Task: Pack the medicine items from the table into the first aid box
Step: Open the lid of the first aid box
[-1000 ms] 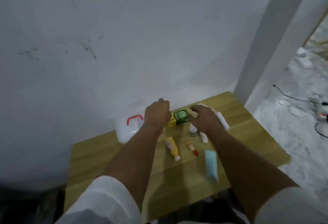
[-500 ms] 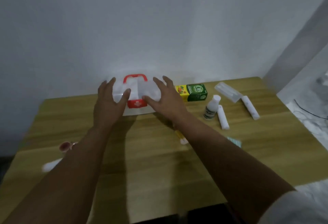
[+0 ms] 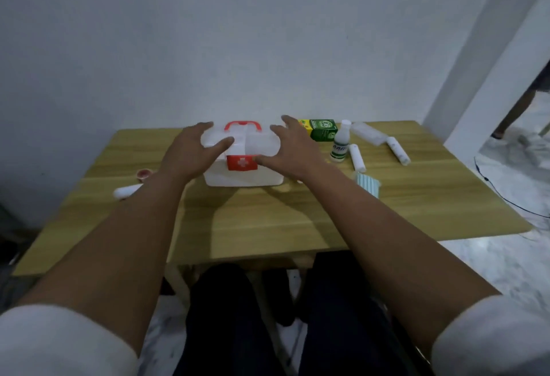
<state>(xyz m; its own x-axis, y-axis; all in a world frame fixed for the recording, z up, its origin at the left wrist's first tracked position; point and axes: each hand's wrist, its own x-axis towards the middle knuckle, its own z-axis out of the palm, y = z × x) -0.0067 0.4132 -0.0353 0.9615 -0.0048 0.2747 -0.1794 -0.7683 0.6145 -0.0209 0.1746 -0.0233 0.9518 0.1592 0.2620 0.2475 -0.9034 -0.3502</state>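
A: Where is the first aid box (image 3: 244, 171) found?

B: It is set on the wooden desk (image 3: 268, 221), toward the far edge and about midway along it. Its lid is down, a red handle (image 3: 242, 125) stands on top, and a red latch with a white cross (image 3: 241, 163) is seen on the near face.

A: How are the hands placed?

B: The left hand (image 3: 190, 152) is laid on the left half of the lid, and the right hand (image 3: 290, 152) on the right half. The fingers of both are spread and laid flat; nothing is clasped in either grip. The right thumb is brought just beside the latch.

A: And the medicine items?

B: A green and yellow carton (image 3: 320, 129) is seen at the far edge, right of the box. A small white bottle (image 3: 340, 146) stands upright near it, with a white roll (image 3: 356, 157) lying just beside. A clear packet (image 3: 369, 134) and a second white tube (image 3: 398, 154) lie farther toward the far right corner. A blue face mask (image 3: 369, 183) lies nearer the middle. Toward the left edge, a small pink-lidded pot (image 3: 145, 174) and a white tube (image 3: 128, 191) are found.
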